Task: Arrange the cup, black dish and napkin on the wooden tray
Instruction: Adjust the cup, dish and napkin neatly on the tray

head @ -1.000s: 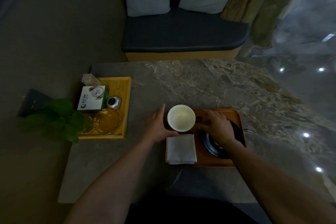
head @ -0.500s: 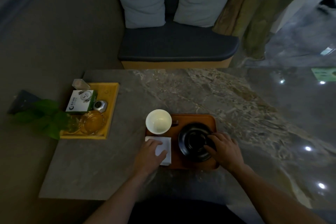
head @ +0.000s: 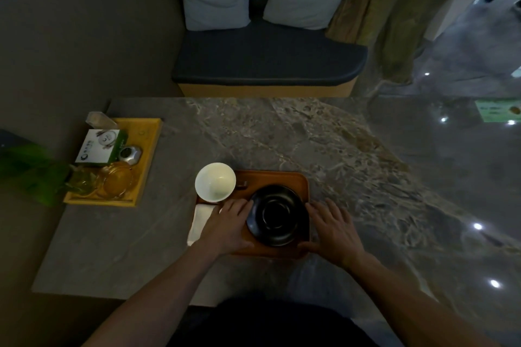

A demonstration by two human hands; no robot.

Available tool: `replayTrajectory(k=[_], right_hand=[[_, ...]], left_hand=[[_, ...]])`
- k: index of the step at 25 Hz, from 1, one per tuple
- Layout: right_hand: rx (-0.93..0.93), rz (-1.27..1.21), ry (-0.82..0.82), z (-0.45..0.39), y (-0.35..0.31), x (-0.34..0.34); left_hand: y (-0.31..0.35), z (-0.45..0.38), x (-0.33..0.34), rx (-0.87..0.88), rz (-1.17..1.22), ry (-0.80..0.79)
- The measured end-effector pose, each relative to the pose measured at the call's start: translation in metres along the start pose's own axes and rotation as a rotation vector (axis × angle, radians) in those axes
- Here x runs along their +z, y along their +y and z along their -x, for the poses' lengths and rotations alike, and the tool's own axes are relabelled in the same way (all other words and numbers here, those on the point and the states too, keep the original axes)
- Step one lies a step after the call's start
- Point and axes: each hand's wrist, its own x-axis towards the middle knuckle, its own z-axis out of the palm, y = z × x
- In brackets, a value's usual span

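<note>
Half a second earlier my left hand (head: 225,227) had rested on the napkin (head: 200,220); now it had slid right, fingers spread flat beside the black dish (head: 277,215), covering most of the napkin. My right hand (head: 334,229) had come off the dish rim and lay open at the right edge of the wooden tray (head: 270,179), thumb along its near edge. Neither hand gripped anything. The dish sat on the tray's right half, the white cup (head: 215,182) at its far left corner, overhanging the rim. I could not tell how much of the napkin lay on the tray. The worktop (head: 282,132) was dim, and the clutter on the yellow tray (head: 149,146) was hard to make out.
</note>
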Motion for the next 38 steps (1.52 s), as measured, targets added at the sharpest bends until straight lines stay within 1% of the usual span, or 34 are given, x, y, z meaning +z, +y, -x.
replayTrajectory(k=[2, 5, 12, 19, 23, 34, 38], right_hand=[[-0.001, -0.013, -0.035, -0.006, -0.001, 0.003], [0.02, -0.033, -0.049, -0.014, -0.003, 0.008], [0.018, -0.041, -0.034, -0.024, -0.002, 0.015], [0.037, -0.099, 0.018, -0.018, -0.011, 0.024], [0.065, -0.092, 0.03, -0.016, -0.016, 0.026], [0.078, -0.061, -0.016, -0.022, -0.018, 0.014], [0.092, -0.093, 0.0, -0.021, -0.019, 0.018]], left_hand=[[0.001, -0.002, 0.006, -0.026, -0.035, -0.014], [0.002, -0.003, 0.013, -0.063, 0.002, -0.022], [0.01, -0.002, 0.023, -0.168, 0.175, -0.012], [0.0, -0.004, 0.024, -0.122, 0.177, 0.001], [-0.004, -0.004, 0.024, -0.101, 0.184, 0.001], [-0.002, 0.002, 0.025, -0.129, 0.202, 0.031], [-0.002, 0.0, 0.024, -0.146, 0.228, -0.005]])
